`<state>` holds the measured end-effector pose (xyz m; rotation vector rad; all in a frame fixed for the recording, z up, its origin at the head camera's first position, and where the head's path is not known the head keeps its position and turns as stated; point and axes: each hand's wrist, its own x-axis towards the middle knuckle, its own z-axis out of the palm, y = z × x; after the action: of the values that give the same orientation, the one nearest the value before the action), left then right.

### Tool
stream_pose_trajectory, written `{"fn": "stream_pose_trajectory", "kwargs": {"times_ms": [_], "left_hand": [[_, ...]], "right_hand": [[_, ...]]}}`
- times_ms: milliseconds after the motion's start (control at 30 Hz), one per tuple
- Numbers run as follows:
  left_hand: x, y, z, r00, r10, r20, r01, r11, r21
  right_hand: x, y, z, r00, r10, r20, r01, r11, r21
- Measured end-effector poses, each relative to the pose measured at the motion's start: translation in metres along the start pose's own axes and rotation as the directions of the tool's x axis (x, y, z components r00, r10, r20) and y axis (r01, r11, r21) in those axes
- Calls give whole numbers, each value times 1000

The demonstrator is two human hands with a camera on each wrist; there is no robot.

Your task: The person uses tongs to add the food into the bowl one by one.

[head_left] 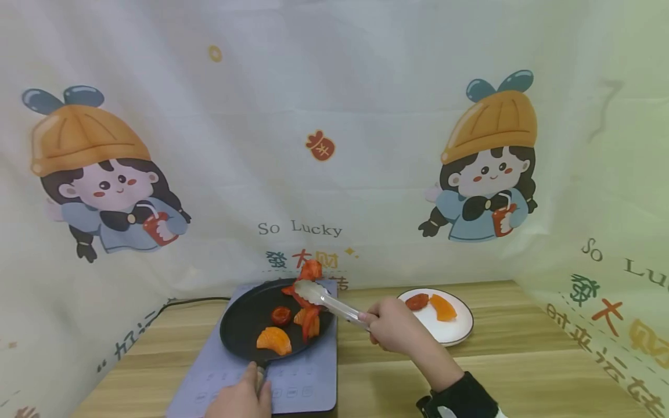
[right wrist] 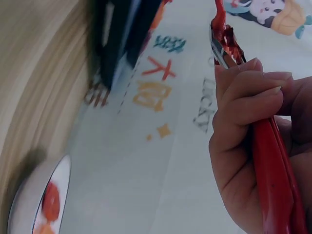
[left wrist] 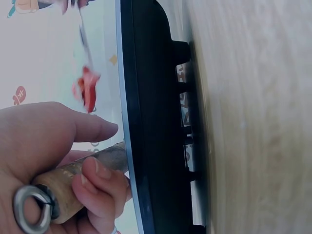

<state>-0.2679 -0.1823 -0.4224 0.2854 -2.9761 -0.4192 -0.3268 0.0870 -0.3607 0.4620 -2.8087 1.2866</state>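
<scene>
My left hand (head_left: 237, 399) grips the wooden handle (left wrist: 68, 183) of a black frying pan (head_left: 243, 319), which sits on an induction cooktop (head_left: 225, 380). With my right hand (head_left: 396, 326) I hold metal tongs (head_left: 338, 307); their red grip (right wrist: 273, 180) shows in the right wrist view. A red, glossy food piece (head_left: 310, 270) is at the tongs' tip, over the pan's right side. Inside the pan lie an orange wedge (head_left: 274, 341), a round red piece (head_left: 281, 316) and more red and orange pieces (head_left: 310, 324), partly overlapping.
To the right, a white dark-rimmed plate (head_left: 449, 334) bears a red piece (head_left: 417, 301) and an orange wedge (head_left: 443, 307). A black cord (head_left: 198, 300) runs left from the cooktop across the wooden table (head_left: 502, 360). A printed cloth (head_left: 376, 232) hangs close behind.
</scene>
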Motion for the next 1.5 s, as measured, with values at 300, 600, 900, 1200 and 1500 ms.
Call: {"fn": "stream_pose_trajectory", "kwargs": {"times_ms": [300,600,900,1200,1500], "left_hand": [[-2,11,-1,1000,7,30,-7,1000,17],[-3,6,-1,1000,22,3,-22,1000,16],[0,1,3,1000,11,-19,-11,1000,27],[-3,2,-1,999,30,-17,-30,999,14],[-4,2,-2,1000,10,20,-10,1000,19]], "right_hand": [[15,-31,30,997,-37,-67,35,999,-29],[23,-55,68,995,-77,-62,65,983,-171],[20,-57,94,992,-112,-64,87,945,-314],[25,-57,93,992,-55,-110,30,976,-214],[28,-57,97,993,-29,-113,-1,967,-254]]}}
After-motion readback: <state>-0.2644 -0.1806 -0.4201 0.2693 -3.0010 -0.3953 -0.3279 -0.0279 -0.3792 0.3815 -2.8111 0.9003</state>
